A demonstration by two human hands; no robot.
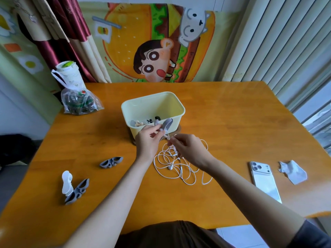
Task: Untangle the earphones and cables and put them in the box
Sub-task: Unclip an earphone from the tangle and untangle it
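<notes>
White wired earphones (pixel 176 166) lie in a loose tangle on the wooden table (pixel 223 122), just in front of a pale yellow box (pixel 179 111). My left hand (pixel 147 142) pinches a grey cable winder (pixel 165 124) at the box's near rim, with the earphone cord hanging from it. My right hand (pixel 187 146) pinches the white cord just right of the winder, above the tangle. Small items lie at the bottom of the box, partly hidden by its wall.
Two more grey winders (pixel 111 162) (pixel 77 192) and a white one (pixel 66 181) lie at the left. A white phone (pixel 265 179) and a crumpled tissue (pixel 293 171) lie at the right. A plastic bag (pixel 78 102) sits at the back left.
</notes>
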